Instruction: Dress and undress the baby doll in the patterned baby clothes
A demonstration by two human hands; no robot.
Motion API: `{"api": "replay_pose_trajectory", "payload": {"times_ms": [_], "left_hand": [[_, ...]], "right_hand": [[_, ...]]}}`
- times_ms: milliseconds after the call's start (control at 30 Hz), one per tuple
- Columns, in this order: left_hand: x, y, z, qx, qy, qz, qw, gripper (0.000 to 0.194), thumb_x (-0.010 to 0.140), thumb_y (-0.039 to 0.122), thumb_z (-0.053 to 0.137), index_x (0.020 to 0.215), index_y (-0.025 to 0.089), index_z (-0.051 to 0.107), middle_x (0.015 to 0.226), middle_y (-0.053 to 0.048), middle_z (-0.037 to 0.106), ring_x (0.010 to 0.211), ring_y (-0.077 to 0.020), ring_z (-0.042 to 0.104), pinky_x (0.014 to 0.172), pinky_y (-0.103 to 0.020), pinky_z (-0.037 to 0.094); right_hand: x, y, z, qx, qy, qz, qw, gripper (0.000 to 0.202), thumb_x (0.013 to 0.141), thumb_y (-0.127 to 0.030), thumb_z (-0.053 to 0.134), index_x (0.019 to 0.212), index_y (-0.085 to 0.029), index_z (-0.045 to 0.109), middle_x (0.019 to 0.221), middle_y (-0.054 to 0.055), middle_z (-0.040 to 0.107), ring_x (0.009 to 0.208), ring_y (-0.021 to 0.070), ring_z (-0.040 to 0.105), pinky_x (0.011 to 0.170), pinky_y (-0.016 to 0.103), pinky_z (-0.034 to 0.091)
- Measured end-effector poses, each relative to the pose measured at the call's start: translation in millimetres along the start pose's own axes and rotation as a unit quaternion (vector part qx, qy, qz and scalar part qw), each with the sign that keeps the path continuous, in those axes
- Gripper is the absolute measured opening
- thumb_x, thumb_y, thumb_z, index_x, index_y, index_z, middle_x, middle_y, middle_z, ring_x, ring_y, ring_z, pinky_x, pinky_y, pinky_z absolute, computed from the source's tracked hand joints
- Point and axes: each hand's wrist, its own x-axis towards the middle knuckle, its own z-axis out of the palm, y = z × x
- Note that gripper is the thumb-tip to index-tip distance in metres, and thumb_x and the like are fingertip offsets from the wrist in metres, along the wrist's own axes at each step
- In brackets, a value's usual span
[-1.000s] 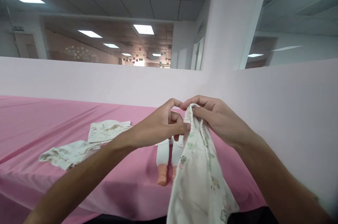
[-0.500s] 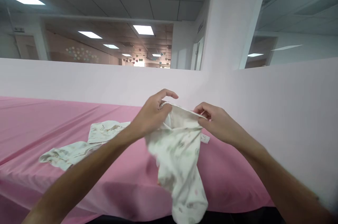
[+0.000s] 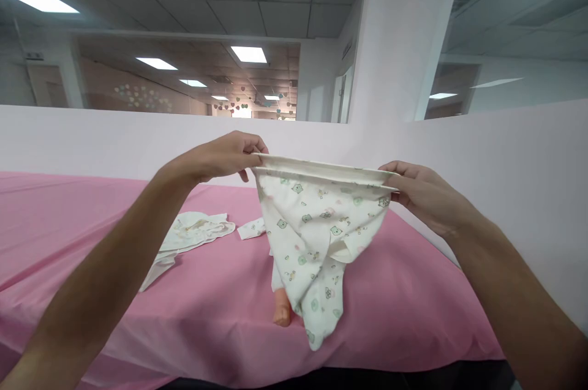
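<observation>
Hands (image 3: 220, 157) (image 3: 425, 197) moved apart, garment (image 3: 316, 200) w/ prob. bear print (image 3: 336, 231)

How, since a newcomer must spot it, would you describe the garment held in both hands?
Find the big pink cloth below the white wall. Over it, the left hand and right hand stretch a white garment by its upper edge, partly hiding a doll. Unlike the pale clothes lying to the left, this one is held up, small green prints showing.
</observation>
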Motion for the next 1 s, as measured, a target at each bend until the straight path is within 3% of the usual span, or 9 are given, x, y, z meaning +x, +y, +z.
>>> {"api": "replay_pose_trajectory", "payload": {"times_ms": [167, 267, 367, 467, 567, 800, 867, 933, 1000], "left_hand": [[-7, 10, 4.3, -0.172, -0.042, 0.011, 0.984, 0.003, 0.072, 0.017, 0.06, 0.07, 0.016, 0.063, 0.071, -0.003, 0.062, 0.066, -0.0129, 0.058, 0.063, -0.026, 0.049], [-11, 20, 19.4, -0.213, -0.087, 0.002, 0.973, 0.005, 0.071, 0.014, 0.056, 0.07, 0.015, 0.061, 0.068, -0.001, 0.057, 0.061, -0.0096, 0.052, 0.057, -0.022, 0.043], [-11, 34, 39.0, -0.214, -0.085, 0.003, 0.973, 0.01, 0.075, 0.018, 0.055, 0.081, 0.017, 0.062, 0.069, 0.001, 0.055, 0.057, -0.0081, 0.049, 0.051, -0.02, 0.039], [-11, 48, 57.3, -0.201, -0.097, 0.01, 0.975, 0.014, 0.079, 0.02, 0.054, 0.091, 0.019, 0.06, 0.067, 0.002, 0.056, 0.054, -0.0085, 0.049, 0.047, -0.019, 0.037], [-11, 56, 71.8, -0.2, -0.131, 0.019, 0.971, 0.015, 0.081, 0.024, 0.052, 0.095, 0.022, 0.056, 0.073, 0.001, 0.061, 0.055, -0.0102, 0.052, 0.047, -0.02, 0.039], [-1, 39, 96.0, -0.157, -0.153, 0.049, 0.975, 0.021, 0.085, 0.029, 0.049, 0.104, 0.022, 0.054, 0.081, 0.0, 0.06, 0.058, -0.0106, 0.052, 0.048, -0.022, 0.039], [-9, 36, 102.7, -0.104, -0.1, 0.06, 0.988, 0.024, 0.087, 0.031, 0.048, 0.108, 0.021, 0.054, 0.098, -0.004, 0.062, 0.073, -0.0141, 0.058, 0.059, -0.025, 0.045], [-29, 38, 110.4, -0.013, -0.005, 0.083, 0.996, 0.021, 0.091, 0.033, 0.044, 0.104, 0.02, 0.055, 0.109, -0.006, 0.06, 0.091, -0.0183, 0.058, 0.071, -0.03, 0.046], [-54, 43, 119.7, 0.073, 0.045, 0.095, 0.992, 0.023, 0.095, 0.038, 0.04, 0.095, 0.02, 0.056, 0.102, -0.005, 0.061, 0.09, -0.0198, 0.057, 0.074, -0.033, 0.044]], "right_hand": [[-17, -15, 10, -0.004, -0.015, -0.002, 1.0, 0.023, 0.079, -0.04, 0.066, 0.088, -0.019, 0.066, 0.081, 0.005, 0.064, 0.07, 0.0159, 0.058, 0.063, 0.03, 0.047], [-32, -24, 21, -0.115, -0.013, -0.04, 0.992, 0.03, 0.079, -0.045, 0.067, 0.098, -0.022, 0.068, 0.094, 0.007, 0.068, 0.084, 0.0208, 0.062, 0.073, 0.033, 0.049], [-54, -33, 40, -0.148, -0.043, -0.078, 0.985, 0.031, 0.081, -0.046, 0.065, 0.103, -0.025, 0.069, 0.103, 0.006, 0.069, 0.095, 0.0231, 0.063, 0.082, 0.036, 0.05], [-73, -37, 66, -0.083, -0.126, -0.065, 0.986, 0.034, 0.079, -0.045, 0.068, 0.107, -0.025, 0.069, 0.103, 0.006, 0.069, 0.097, 0.0242, 0.063, 0.083, 0.038, 0.051], [-79, -30, 88, -0.016, -0.155, -0.018, 0.988, 0.037, 0.076, -0.04, 0.073, 0.109, -0.025, 0.068, 0.101, 0.006, 0.068, 0.097, 0.0244, 0.062, 0.083, 0.039, 0.052], [-65, 5, 106, 0.248, -0.203, 0.146, 0.936, 0.027, 0.083, -0.043, 0.067, 0.094, -0.019, 0.063, 0.085, 0.003, 0.065, 0.077, 0.0165, 0.062, 0.072, 0.031, 0.05], [-67, 13, 110, 0.302, -0.176, 0.151, 0.925, 0.025, 0.084, -0.044, 0.066, 0.087, -0.019, 0.063, 0.078, 0.001, 0.062, 0.069, 0.0136, 0.057, 0.067, 0.029, 0.048], [-73, 18, 114, 0.352, -0.126, 0.134, 0.918, 0.024, 0.086, -0.043, 0.064, 0.085, -0.02, 0.062, 0.075, -0.001, 0.06, 0.065, 0.0117, 0.053, 0.065, 0.026, 0.046], [-81, 19, 117, 0.379, -0.084, 0.116, 0.914, 0.022, 0.088, -0.042, 0.062, 0.083, -0.02, 0.061, 0.077, -0.001, 0.058, 0.066, 0.011, 0.051, 0.064, 0.025, 0.045]]}}
